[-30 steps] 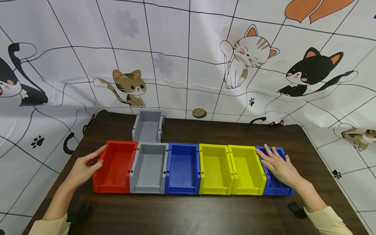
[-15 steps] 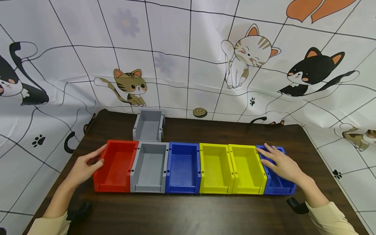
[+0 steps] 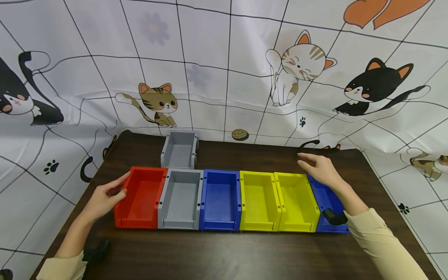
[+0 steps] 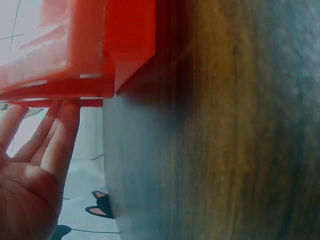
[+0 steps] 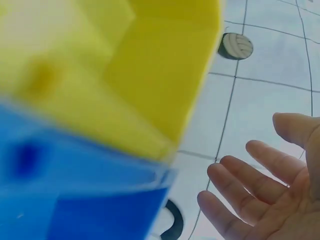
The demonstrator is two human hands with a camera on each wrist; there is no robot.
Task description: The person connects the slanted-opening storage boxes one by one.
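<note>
A row of open-front plastic bins stands side by side: a red bin [image 3: 142, 198], a grey bin [image 3: 181, 200], a blue bin [image 3: 220, 200], two yellow bins [image 3: 259, 202] [image 3: 296, 202] and another blue bin [image 3: 323, 194] at the right end. My left hand [image 3: 101, 200] touches the red bin's left side with extended fingers [image 4: 62, 142], which the left wrist view shows against its wall. Above the rear of the right-end blue bin, my right hand [image 3: 323, 169] hovers, holding nothing. Its fingers [image 5: 255, 182] are spread loosely, and its forearm hides part of that bin.
Behind the row, a second grey bin [image 3: 179, 149] stands near the back edge of the dark wooden table [image 3: 224, 256]. A white cat-print cloth [image 3: 210, 77] hangs behind the table. Dark wrist cameras [image 3: 334, 217] sit by both wrists.
My right hand has lifted off the right-end blue bin and moved back and slightly left. The left hand stays at the red bin. The bins keep their places; the head view shifts slightly.
</note>
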